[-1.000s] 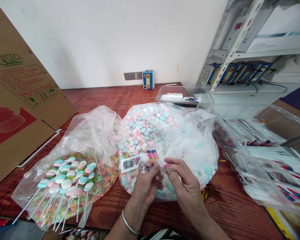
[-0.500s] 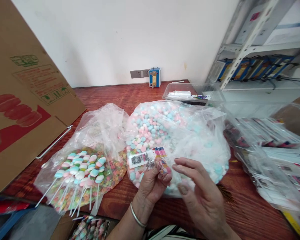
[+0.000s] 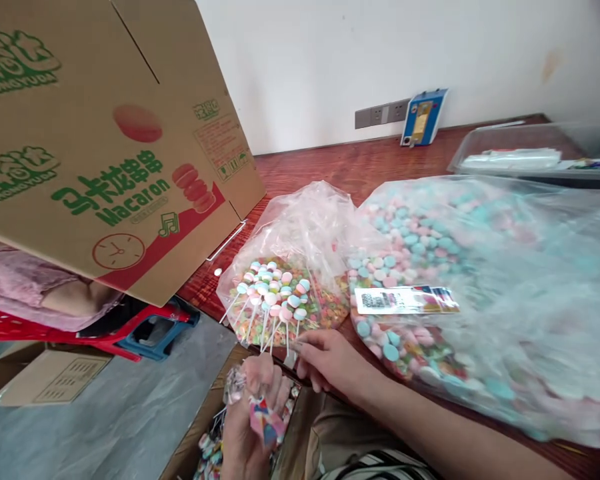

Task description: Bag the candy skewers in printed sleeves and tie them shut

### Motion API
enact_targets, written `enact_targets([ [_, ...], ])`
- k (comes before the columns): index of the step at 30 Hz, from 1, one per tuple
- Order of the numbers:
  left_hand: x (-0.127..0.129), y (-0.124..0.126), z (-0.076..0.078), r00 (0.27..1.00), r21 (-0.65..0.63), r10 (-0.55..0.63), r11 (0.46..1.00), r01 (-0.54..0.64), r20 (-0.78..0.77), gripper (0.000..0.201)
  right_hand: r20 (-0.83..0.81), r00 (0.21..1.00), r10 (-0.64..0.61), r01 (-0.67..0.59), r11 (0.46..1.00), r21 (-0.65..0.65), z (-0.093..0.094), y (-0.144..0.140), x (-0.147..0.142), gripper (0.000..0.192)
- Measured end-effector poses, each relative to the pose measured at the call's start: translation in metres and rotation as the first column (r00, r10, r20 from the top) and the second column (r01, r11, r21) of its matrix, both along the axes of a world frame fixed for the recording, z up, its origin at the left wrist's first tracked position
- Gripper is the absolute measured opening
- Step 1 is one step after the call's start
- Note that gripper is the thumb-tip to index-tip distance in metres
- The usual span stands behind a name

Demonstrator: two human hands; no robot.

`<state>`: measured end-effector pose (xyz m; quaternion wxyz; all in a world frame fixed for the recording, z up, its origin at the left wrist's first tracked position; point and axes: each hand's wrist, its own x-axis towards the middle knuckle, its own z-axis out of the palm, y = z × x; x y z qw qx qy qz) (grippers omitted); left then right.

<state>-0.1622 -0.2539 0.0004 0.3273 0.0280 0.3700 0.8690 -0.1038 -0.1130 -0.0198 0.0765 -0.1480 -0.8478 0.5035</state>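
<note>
Candy pops [image 3: 273,293] are lying heaped ahead of my hands, their white sticks [image 3: 287,335] pointing back toward me. A white wall [image 3: 305,67] is rising behind everything, and a reddish-brown table [image 3: 310,161] is running along its foot. On the left, a big cardboard box [image 3: 125,153] printed with the word Macaron is standing at the table's edge. To the right, a large clear bag [image 3: 520,280] of pink, white and blue candies [image 3: 420,243] is spreading over the table; just beside it, a smaller clear bag [image 3: 310,217] of ring-shaped sweets [image 3: 330,303] is lying under the candy pops. Below the table's edge, near my lap, an open carton [image 3: 200,421] is holding wrapped sweets [image 3: 211,460], and a red and blue stool [image 3: 123,333] is standing farther left. Toward the back, a clear tub [image 3: 525,137] and a small blue device [image 3: 425,119] are sitting on the table. My left hand [image 3: 245,407] is hovering over the carton, its blurred fingers curled around a crinkled wrapper [image 3: 267,423] with pink, red and blue print. My right hand [image 3: 333,360] is hovering at the lower ends of the sticks, thumb and fingers drawn close together; I cannot tell whether they are pinching a stick. Flat on the large clear bag, a narrow printed packet [image 3: 405,300] is resting.
</note>
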Motion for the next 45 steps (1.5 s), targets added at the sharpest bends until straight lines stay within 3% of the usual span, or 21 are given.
enact_targets([
  [7, -0.026, -0.041, -0.013, 0.995, -0.028, 0.097, 0.995, -0.098, -0.015, 0.034, 0.058, 0.997, 0.045, -0.062, 0.936, 0.347, -0.006, -0.022, -0.053, 0.015],
  [11, -0.033, -0.038, -0.021, 0.996, -0.012, 0.087, 0.996, -0.087, 0.001, 0.035, 0.109, 0.986, 0.130, -0.166, 0.874, 0.458, -0.010, -0.018, -0.063, 0.018],
  [15, -0.037, -0.028, -0.025, 0.998, -0.005, 0.066, 0.998, -0.066, 0.024, 0.036, 0.107, 0.981, 0.162, -0.194, 0.848, 0.493, -0.009, -0.005, -0.049, 0.015],
  [18, -0.039, -0.020, -0.028, 0.999, 0.004, 0.040, 0.999, -0.040, 0.030, 0.035, 0.062, 0.988, 0.144, -0.156, 0.889, 0.431, -0.011, 0.010, -0.022, 0.016],
  [20, -0.040, -0.015, -0.030, 0.999, 0.015, 0.018, 1.000, -0.018, 0.028, 0.035, -0.027, 0.997, 0.069, -0.059, 0.959, 0.277, -0.018, 0.019, -0.002, 0.016],
  [22, -0.041, -0.008, -0.031, 1.000, 0.034, -0.004, 0.999, 0.003, 0.027, 0.035, -0.043, 0.997, -0.066, 0.071, 0.987, 0.141, -0.029, 0.025, 0.016, 0.010],
  [25, -0.041, 0.007, -0.033, 0.999, 0.053, -0.032, 0.998, 0.030, 0.037, 0.032, 0.031, 0.964, -0.265, 0.266, 0.963, -0.044, -0.042, 0.031, 0.034, 0.009],
  [28, -0.042, 0.025, -0.035, 0.996, 0.070, -0.050, 0.996, 0.046, 0.067, 0.029, 0.137, 0.938, -0.317, 0.337, 0.927, -0.163, -0.043, 0.035, 0.042, 0.009],
  [34, -0.041, 0.067, -0.033, 0.983, 0.153, -0.126, 0.983, 0.105, 0.133, 0.024, -0.011, 0.907, -0.420, 0.420, 0.907, -0.014, -0.018, 0.053, 0.067, 0.030],
  [38, -0.036, 0.095, -0.032, 0.976, 0.151, -0.167, 0.978, 0.145, 0.142, 0.026, -0.087, 0.878, -0.470, 0.465, 0.882, -0.074, -0.002, 0.066, 0.106, 0.030],
  [45, -0.008, 0.144, -0.038, 0.926, 0.072, -0.342, 0.940, 0.334, 0.159, 0.028, -0.178, 0.750, -0.637, 0.630, 0.770, -0.099, 0.018, 0.075, 0.173, 0.024],
])
